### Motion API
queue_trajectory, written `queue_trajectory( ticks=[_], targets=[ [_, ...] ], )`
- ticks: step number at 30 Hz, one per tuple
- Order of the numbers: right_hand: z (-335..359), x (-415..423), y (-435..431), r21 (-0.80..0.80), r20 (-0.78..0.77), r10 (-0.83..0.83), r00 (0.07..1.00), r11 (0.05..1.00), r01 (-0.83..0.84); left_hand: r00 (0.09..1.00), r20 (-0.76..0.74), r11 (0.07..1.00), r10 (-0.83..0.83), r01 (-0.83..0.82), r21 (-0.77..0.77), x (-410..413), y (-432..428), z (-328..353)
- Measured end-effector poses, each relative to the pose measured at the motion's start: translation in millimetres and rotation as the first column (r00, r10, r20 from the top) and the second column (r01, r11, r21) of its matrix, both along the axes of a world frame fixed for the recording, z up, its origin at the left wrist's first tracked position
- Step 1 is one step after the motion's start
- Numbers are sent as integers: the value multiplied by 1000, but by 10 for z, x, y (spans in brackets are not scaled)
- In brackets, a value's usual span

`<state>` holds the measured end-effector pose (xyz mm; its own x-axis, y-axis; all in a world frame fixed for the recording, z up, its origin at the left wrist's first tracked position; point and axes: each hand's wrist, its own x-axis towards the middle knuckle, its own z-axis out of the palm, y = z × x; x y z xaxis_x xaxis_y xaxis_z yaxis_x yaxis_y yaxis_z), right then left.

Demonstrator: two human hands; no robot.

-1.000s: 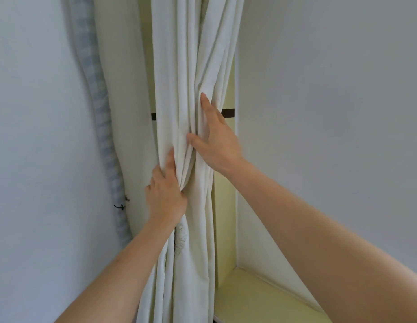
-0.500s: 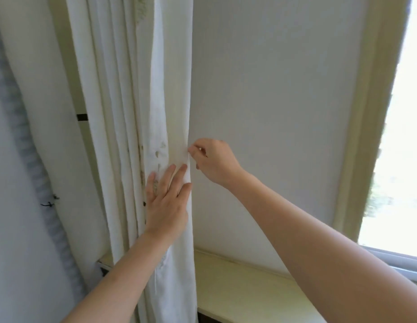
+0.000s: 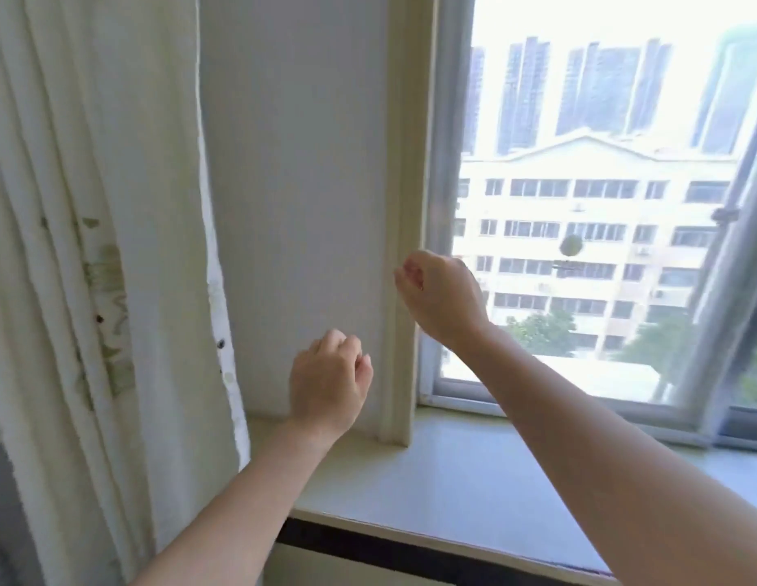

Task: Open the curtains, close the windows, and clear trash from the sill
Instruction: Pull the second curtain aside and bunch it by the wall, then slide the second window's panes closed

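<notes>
Hanging in bunched folds down the left of the frame, the curtain (image 3: 114, 247) is gathered clear of the glass. Its pale cloth is marked with greenish print and a few dark specks, and its inner edge drops toward the left end of the sill (image 3: 474, 492).

The left grip (image 3: 330, 378) is raised at lower centre, in front of the white wall panel (image 3: 300, 184) and just above the sill. Its fingers are curled into a loose fist with nothing in them, and it hangs apart from the curtain.

The right grip (image 3: 442, 293) is higher, right of centre, in front of the cream trim post (image 3: 400, 141) and the left edge of the window (image 3: 601, 332). Its fingers are curled in too, with nothing seen between them. Whether it touches the trim cannot be told.

Both bare forearms reach up from the bottom edge. The window fills the upper right, and its grey frame meets the sill along the bottom. At the far right a grey sash bar (image 3: 723, 264) slants across the view, at an angle to the upright frame.

A small greenish round spot (image 3: 571, 246) shows on or beyond the glass. Outside are a white block of flats (image 3: 579, 192), tall towers and some treetops. A dark strip (image 3: 410, 547) runs under the front lip of the sill.
</notes>
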<state>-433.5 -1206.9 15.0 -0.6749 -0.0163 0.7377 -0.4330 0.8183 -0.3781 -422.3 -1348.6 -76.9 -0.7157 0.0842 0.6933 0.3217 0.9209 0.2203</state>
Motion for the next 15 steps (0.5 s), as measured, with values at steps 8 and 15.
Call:
queue_trajectory(
  ticks=[8,15],
  targets=[
    [-260,100,1457,100,5,-149,989,984,148,981,26,981,-194,194,6,-216,1250,-46],
    [-688,-242,2608,273,142,-397,907,896,350,949,168,963,-267,266,29,-725,2280,-368]
  ],
)
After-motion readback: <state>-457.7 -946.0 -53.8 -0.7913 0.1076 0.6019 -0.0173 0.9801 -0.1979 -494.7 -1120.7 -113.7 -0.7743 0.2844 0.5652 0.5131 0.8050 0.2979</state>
